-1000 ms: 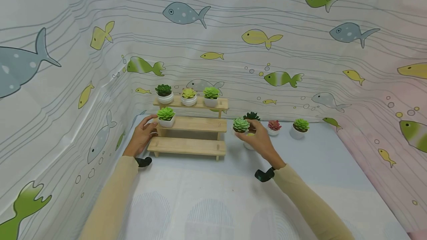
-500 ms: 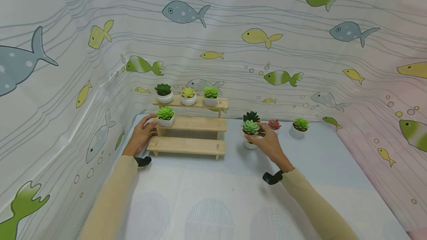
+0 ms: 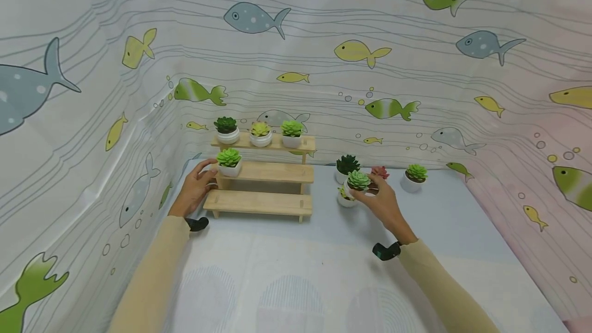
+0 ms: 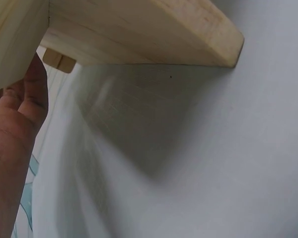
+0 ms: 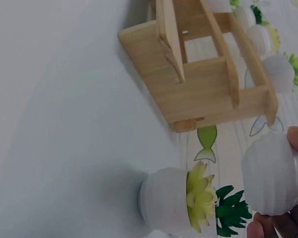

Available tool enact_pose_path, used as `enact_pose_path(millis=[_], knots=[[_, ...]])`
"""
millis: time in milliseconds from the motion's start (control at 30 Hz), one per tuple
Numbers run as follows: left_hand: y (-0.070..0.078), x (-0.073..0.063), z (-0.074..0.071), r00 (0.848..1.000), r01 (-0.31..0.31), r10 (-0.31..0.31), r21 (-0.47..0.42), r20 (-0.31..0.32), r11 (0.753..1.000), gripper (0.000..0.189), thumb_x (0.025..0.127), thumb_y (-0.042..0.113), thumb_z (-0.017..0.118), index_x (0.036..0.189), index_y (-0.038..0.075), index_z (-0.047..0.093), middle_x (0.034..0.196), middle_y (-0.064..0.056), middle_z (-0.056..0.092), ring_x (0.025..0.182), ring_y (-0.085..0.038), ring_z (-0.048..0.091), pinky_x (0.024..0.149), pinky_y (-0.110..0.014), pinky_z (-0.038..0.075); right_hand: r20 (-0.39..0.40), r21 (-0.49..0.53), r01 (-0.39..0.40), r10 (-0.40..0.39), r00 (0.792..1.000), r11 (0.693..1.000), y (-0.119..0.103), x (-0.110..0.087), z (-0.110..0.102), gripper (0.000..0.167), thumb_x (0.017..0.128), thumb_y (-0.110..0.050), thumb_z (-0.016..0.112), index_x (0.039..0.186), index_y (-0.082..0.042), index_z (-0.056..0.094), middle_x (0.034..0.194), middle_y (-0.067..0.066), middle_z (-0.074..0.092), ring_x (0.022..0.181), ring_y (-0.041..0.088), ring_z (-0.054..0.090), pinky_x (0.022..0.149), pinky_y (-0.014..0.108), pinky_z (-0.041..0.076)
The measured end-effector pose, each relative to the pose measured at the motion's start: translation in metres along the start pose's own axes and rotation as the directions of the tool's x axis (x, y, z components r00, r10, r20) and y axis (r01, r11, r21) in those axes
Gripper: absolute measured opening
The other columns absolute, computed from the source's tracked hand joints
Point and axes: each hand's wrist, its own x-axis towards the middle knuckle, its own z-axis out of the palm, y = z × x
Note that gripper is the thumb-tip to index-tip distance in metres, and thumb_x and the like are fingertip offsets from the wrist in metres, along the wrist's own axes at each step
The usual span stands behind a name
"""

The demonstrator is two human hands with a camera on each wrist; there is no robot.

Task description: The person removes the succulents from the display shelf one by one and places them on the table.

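My left hand (image 3: 194, 187) grips the left end of the three-tier wooden plant stand (image 3: 259, 200); in the left wrist view its fingers (image 4: 36, 91) go behind a board. Close by on the middle tier stands a bright green potted succulent (image 3: 229, 160). My right hand (image 3: 381, 202) pinches a pale green succulent (image 3: 358, 180) by its white ribbed pot (image 5: 273, 173), held in the air. Just below and behind it are a yellow-green succulent (image 5: 199, 197) in a white pot and a dark green one (image 3: 347, 163), both on the table.
Three potted succulents, dark green (image 3: 226, 125), yellow (image 3: 260, 130) and green (image 3: 292, 130), line the top tier. A red succulent (image 3: 380, 172), partly hidden by my right hand, and a green one (image 3: 417, 173) stand at right. Fish-patterned cloth walls (image 3: 319, 102) enclose the table (image 3: 287, 251).
My right hand has moved right with the pale green succulent, away from the stand and past the dark green plant. My left hand stays at the stand.
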Motion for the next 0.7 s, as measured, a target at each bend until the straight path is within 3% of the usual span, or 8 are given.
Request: enact_pose_path(millis=[333, 500, 700], knots=[[-0.013, 0.008, -0.006, 1.0, -0.02, 0.02, -0.001, 0.003, 1.0, 0.046, 0.101, 0.03, 0.068, 0.145, 0.028, 0.053, 0.101, 0.004, 0.063, 0.091, -0.013, 0.062, 0.082, -0.033, 0.054, -0.024, 0.019, -0.061, 0.061, 0.998, 0.998, 0.018, -0.003, -0.011, 0.095, 0.086, -0.056, 0.08, 0.156, -0.006, 0.039, 0.145, 0.016, 0.052, 0.132, 0.035, 0.053, 0.106, 0.053, 0.046], [-0.011, 0.008, -0.005, 1.0, -0.009, 0.009, -0.003, 0.007, 1.0, 0.045, 0.102, 0.028, 0.067, 0.145, 0.028, 0.052, 0.101, 0.004, 0.062, 0.092, -0.014, 0.061, 0.082, -0.033, 0.053, -0.045, 0.026, -0.091, 0.092, 0.995, 0.996, 0.026, -0.004, -0.017, 0.095, 0.086, -0.056, 0.08, 0.155, -0.004, 0.039, 0.146, 0.017, 0.052, 0.133, 0.035, 0.052, 0.106, 0.052, 0.045], [-0.002, 0.001, -0.002, 1.0, 0.002, -0.001, -0.025, 0.024, 1.0, 0.045, 0.101, 0.024, 0.068, 0.144, 0.026, 0.053, 0.099, 0.002, 0.063, 0.092, -0.017, 0.061, 0.088, -0.042, 0.052, -0.049, 0.031, -0.119, 0.121, 0.991, 0.992, 0.034, -0.008, -0.024, 0.101, 0.086, -0.056, 0.08, 0.158, -0.002, 0.034, 0.149, 0.02, 0.048, 0.135, 0.037, 0.05, 0.106, 0.053, 0.046]])
